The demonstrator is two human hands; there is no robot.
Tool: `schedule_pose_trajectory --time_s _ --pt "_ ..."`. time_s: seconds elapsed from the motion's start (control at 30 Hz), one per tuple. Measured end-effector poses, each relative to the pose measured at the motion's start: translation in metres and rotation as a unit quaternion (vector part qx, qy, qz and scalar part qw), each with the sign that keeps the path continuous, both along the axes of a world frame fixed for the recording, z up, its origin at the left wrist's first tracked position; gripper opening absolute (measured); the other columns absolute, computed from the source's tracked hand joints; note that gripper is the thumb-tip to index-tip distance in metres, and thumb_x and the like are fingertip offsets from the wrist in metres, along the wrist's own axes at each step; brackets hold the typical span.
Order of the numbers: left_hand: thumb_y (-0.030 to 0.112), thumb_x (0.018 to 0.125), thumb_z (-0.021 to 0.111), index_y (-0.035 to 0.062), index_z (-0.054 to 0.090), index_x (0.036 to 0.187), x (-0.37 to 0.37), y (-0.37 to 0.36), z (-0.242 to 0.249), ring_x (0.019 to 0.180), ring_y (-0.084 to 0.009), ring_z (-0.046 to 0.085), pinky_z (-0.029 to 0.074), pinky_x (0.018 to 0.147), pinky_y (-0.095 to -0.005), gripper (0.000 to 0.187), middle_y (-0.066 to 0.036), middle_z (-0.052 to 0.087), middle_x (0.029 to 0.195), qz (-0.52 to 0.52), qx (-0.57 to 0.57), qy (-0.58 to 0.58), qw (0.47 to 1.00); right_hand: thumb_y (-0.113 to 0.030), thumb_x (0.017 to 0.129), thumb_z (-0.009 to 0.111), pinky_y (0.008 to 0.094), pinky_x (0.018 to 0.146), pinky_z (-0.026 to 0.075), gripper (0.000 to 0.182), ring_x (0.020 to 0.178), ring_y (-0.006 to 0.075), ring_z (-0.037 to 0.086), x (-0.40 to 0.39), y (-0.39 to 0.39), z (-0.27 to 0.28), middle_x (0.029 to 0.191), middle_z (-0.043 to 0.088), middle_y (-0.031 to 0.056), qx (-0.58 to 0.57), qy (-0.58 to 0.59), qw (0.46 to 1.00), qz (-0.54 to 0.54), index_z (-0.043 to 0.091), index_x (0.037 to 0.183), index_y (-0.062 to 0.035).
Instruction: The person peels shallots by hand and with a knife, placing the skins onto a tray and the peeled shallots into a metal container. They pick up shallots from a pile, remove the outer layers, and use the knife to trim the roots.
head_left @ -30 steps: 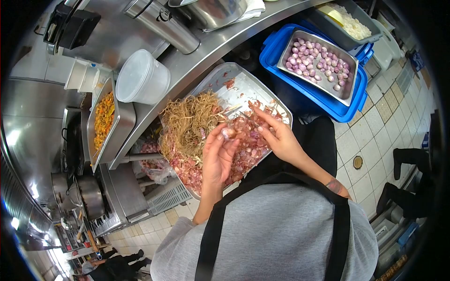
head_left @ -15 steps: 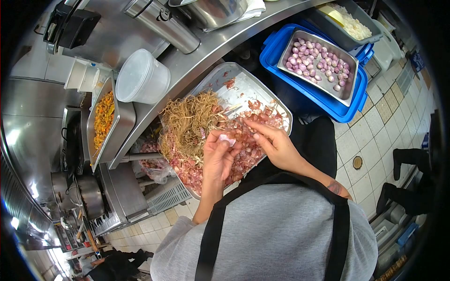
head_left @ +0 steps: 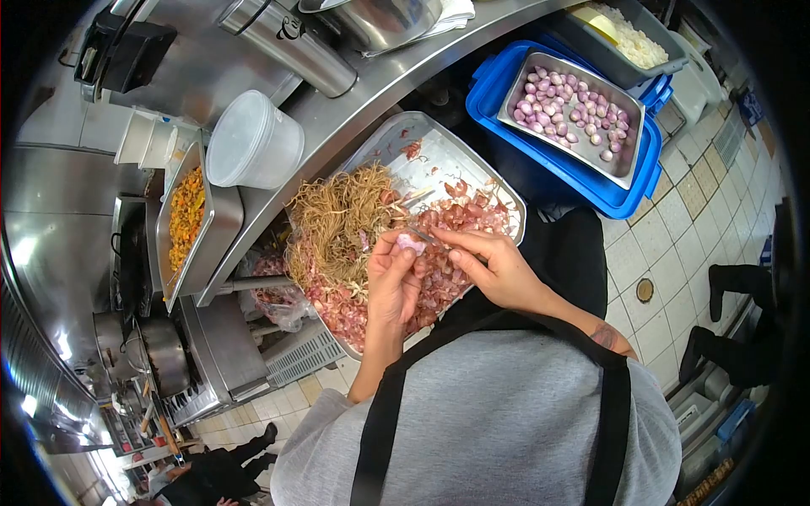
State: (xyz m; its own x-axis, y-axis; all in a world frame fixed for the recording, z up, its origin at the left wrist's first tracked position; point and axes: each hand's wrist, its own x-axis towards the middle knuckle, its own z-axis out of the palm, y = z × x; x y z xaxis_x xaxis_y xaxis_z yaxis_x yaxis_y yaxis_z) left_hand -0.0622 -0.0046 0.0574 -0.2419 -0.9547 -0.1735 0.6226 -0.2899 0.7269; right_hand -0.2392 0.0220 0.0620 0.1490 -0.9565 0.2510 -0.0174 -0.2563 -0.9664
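My left hand (head_left: 391, 285) holds a small peeled pinkish shallot (head_left: 411, 243) at its fingertips, above a steel tray (head_left: 447, 156). My right hand (head_left: 499, 266) is right beside it, pinching what looks like a thin small blade (head_left: 424, 235) against the shallot. The tray holds a tangle of brown roots (head_left: 342, 211) and a heap of reddish shallot skins (head_left: 337, 308). To the upper right, a steel pan of peeled shallots (head_left: 582, 143) rests in a blue crate (head_left: 506, 101).
A white lidded tub (head_left: 253, 139) stands on the steel counter (head_left: 354, 114). A pan of chopped yellow-orange vegetables (head_left: 187, 215) is at the left. A grey bin of white chopped food (head_left: 629, 38) sits at the top right. Another person's legs (head_left: 734, 291) stand on the tiled floor at right.
My right hand has drawn back from over the skins on the tray and come left to meet the shallot. My left hand has lifted the shallot slightly.
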Motion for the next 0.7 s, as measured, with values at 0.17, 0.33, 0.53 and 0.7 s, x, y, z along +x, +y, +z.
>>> schedule_pose_trajectory --time_s 0.17,0.33,0.53,0.7 --pt "-0.003 0.078 0.063 -0.0001 0.049 0.114 -0.005 0.005 0.013 0.066 -0.0106 0.057 0.049 0.057 -0.0208 0.039 -0.007 0.060 0.092 -0.004 -0.050 -0.030 0.998 -0.006 0.082 0.056 0.0298 0.073 0.047 0.037 0.082 0.0219 0.063 0.000 0.001 0.003 0.100 0.063 0.0161 -0.034 -0.008 0.999 0.008 0.055 0.119 -0.0053" --pt "-0.004 0.076 0.064 -0.0021 0.054 0.110 -0.007 0.011 0.019 0.064 -0.0104 0.058 0.050 0.056 -0.0198 0.035 -0.008 0.060 0.092 0.020 -0.077 -0.053 0.995 -0.002 0.081 0.055 0.0282 0.079 0.047 0.037 0.090 0.0224 0.062 0.002 0.001 0.008 0.102 0.063 0.0125 -0.090 -0.012 0.996 0.023 0.055 0.118 -0.0024" --pt "-0.005 0.075 0.065 -0.0033 0.053 0.110 -0.011 0.015 0.020 0.061 -0.0115 0.059 0.050 0.054 -0.0206 0.037 -0.010 0.061 0.089 0.066 -0.079 -0.094 0.990 -0.004 0.083 0.054 0.0273 0.064 0.046 0.030 0.067 0.0178 0.058 -0.003 0.003 0.014 0.084 0.064 0.0102 -0.062 0.041 0.997 0.005 0.060 0.113 -0.0067" --pt "-0.003 0.076 0.065 -0.0034 0.053 0.110 -0.009 0.015 0.018 0.062 -0.0115 0.059 0.050 0.054 -0.0206 0.037 -0.010 0.062 0.087 0.024 -0.086 -0.056 0.994 -0.005 0.086 0.053 0.0261 0.060 0.045 0.032 0.065 0.0112 0.056 -0.010 0.003 0.013 0.083 0.064 0.0067 0.195 -0.187 0.954 0.128 0.056 0.118 -0.0052"
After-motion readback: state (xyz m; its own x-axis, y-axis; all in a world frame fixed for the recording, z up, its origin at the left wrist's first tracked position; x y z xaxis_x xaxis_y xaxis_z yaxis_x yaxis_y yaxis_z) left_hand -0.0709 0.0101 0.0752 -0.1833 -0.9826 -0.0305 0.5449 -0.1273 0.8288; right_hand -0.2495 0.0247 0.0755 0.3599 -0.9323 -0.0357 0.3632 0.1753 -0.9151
